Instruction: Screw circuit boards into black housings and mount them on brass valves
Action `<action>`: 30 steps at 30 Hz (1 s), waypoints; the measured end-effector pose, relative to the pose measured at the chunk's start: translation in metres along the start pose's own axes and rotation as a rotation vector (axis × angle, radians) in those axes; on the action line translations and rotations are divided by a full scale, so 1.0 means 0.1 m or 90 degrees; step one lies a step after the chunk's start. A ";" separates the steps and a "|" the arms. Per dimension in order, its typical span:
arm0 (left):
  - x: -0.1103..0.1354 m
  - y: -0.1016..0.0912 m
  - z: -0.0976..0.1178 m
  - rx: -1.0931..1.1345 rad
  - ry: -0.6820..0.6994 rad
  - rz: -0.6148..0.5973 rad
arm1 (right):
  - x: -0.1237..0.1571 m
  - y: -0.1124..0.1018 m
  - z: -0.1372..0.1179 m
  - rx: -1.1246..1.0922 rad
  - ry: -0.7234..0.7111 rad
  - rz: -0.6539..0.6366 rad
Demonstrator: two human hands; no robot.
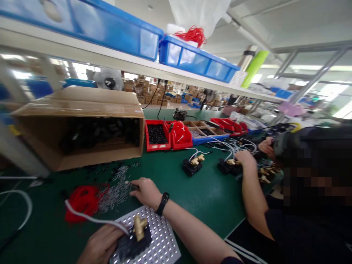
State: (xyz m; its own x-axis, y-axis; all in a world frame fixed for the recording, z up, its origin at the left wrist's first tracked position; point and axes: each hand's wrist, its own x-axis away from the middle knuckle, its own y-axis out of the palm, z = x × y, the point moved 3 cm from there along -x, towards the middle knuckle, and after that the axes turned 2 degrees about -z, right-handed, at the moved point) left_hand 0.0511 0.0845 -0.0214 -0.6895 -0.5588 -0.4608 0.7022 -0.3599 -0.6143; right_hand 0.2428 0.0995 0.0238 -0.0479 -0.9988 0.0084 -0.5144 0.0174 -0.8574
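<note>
My left hand (100, 244) is closed on a black housing (133, 244), at its left side where a grey-white cable (93, 217) leaves it. A brass fitting (139, 226) stands up from the housing, which rests on a perforated metal plate (163, 238). Wearing a black wristband, my right hand (147, 192) is over the right edge of a heap of small silvery pins or screws (115, 194). Its fingers pinch something small and dark, too blurred to name. A coil of red wire (84, 201) lies left of the heap.
An open cardboard box (82, 128) of black parts stands at the back left, beside red bins (158, 135). Another black unit with brass fittings (193, 164) sits mid-bench. At right, a co-worker's hand (246, 159) handles similar units. A shelf with blue trays (198, 58) hangs overhead.
</note>
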 end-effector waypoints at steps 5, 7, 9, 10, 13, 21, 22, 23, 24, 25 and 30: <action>0.05 -0.12 0.29 -0.155 0.102 -0.047 | -0.39 0.32 -0.13 0.025 -0.012 -0.013; 0.09 -0.25 0.34 -0.216 0.034 -0.002 | -0.44 0.40 -0.15 0.029 -0.018 -0.003; 0.05 -0.44 0.32 -0.260 -0.066 0.064 | -0.45 0.45 -0.16 0.026 -0.019 0.016; -0.01 -0.54 0.28 -0.280 -0.125 0.077 | -0.45 0.46 -0.16 0.020 -0.019 0.026; -0.37 -0.74 0.06 -0.343 -0.280 -0.007 | -0.48 0.45 -0.14 -0.012 -0.013 0.049; -1.03 -0.45 -0.60 -0.370 -0.355 -0.174 | -0.39 0.21 0.11 -0.155 0.029 0.124; -1.03 -0.41 -0.64 -0.369 -0.355 -0.192 | -0.34 0.18 0.15 -0.171 0.033 0.131; -1.02 -0.37 -0.67 -0.367 -0.354 -0.208 | -0.28 0.17 0.19 -0.188 0.038 0.135; -1.02 -0.34 -0.70 -0.366 -0.351 -0.219 | -0.23 0.16 0.23 -0.205 0.045 0.137; -1.01 -0.32 -0.72 -0.365 -0.349 -0.227 | -0.18 0.16 0.26 -0.223 0.054 0.138; -1.00 -0.28 -0.77 -0.360 -0.341 -0.232 | -0.01 0.19 0.37 -0.329 0.111 0.134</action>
State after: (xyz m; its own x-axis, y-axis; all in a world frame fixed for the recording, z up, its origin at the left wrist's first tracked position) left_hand 0.0863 0.2082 -0.0074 -0.5782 -0.8092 0.1040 0.1617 -0.2387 -0.9575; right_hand 0.2647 0.0997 -0.0112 -0.3121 -0.9500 -0.0119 -0.8275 0.2780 -0.4878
